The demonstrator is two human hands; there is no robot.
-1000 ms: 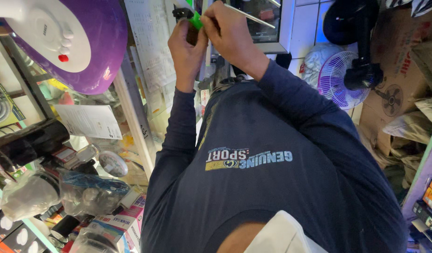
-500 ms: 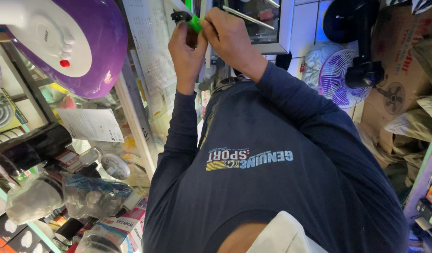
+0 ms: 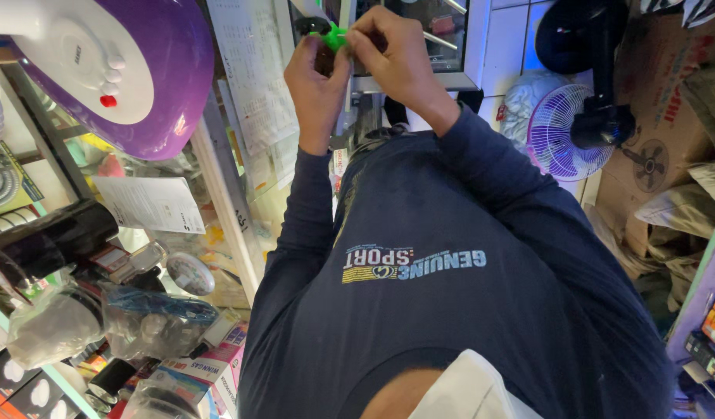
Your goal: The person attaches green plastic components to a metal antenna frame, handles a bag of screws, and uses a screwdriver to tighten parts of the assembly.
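Observation:
Both my arms, in dark blue sleeves, reach forward over my chest to the top of the view. My left hand (image 3: 315,85) and my right hand (image 3: 396,58) meet around a small bright green piece with a black end (image 3: 326,31). The right fingers pinch the green part from the right. My left thumb and fingers close on it from below, beside the black end. Most of the piece is hidden by my fingers.
A purple and white fan base (image 3: 132,77) hangs at the upper left over a glass shelf (image 3: 226,225) crowded with bagged and boxed goods and a paper sheet (image 3: 148,203). A small white-purple fan (image 3: 563,132), a black fan (image 3: 590,46) and cardboard boxes (image 3: 668,101) stand at the right.
Both hands stay together on the green piece with small finger shifts. My fingers cover more of it now, and the view has drifted slightly.

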